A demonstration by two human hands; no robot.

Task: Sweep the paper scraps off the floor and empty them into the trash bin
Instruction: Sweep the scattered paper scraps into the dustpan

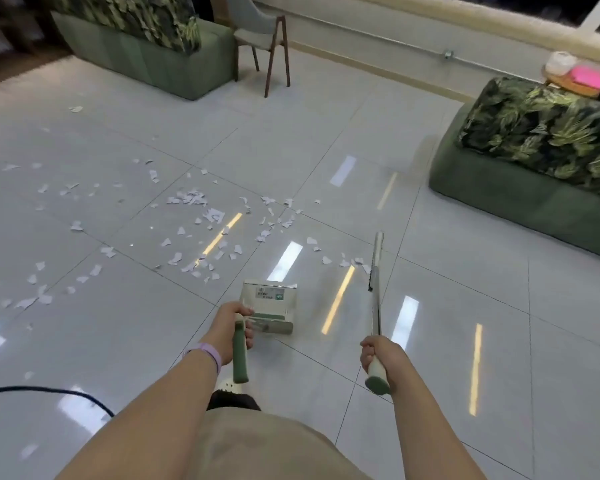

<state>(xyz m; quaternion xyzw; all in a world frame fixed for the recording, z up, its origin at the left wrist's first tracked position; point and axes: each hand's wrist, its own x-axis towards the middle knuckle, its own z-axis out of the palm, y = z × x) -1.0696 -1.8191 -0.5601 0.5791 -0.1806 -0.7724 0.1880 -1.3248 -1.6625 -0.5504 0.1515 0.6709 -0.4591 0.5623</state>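
**Sweeping Barely Begun: Scraps Left Spread Beyond the Dustpan**

The dustpan (270, 308) was taken as the reference point. Its green handle was gripped by the left hand (232, 332), the fingers curled round it, and the pan was held low over the pale tiled floor (430, 341) with its mouth turned away from the person. To the right of the dustpan, the broom (377, 271) was held by the right hand (381, 355), which was wrapped round the upper end of the shaft; the brush head was seen edge-on, at or just above the floor, beside a few scraps.

The paper scraps (191, 199) were found scattered beyond and to the left of the dustpan, the thickest patch lying beyond it, with thinner trails reaching far to the left and a short line of pieces running right towards the brush head. No gathered pile could be made out, and nothing could be seen inside the pan.

The task was judged to be at its very start: nearly all the scraps were still to be swept together, pushed into the dustpan and carried off. No trash bin was visible in the view, so its place could not be told.
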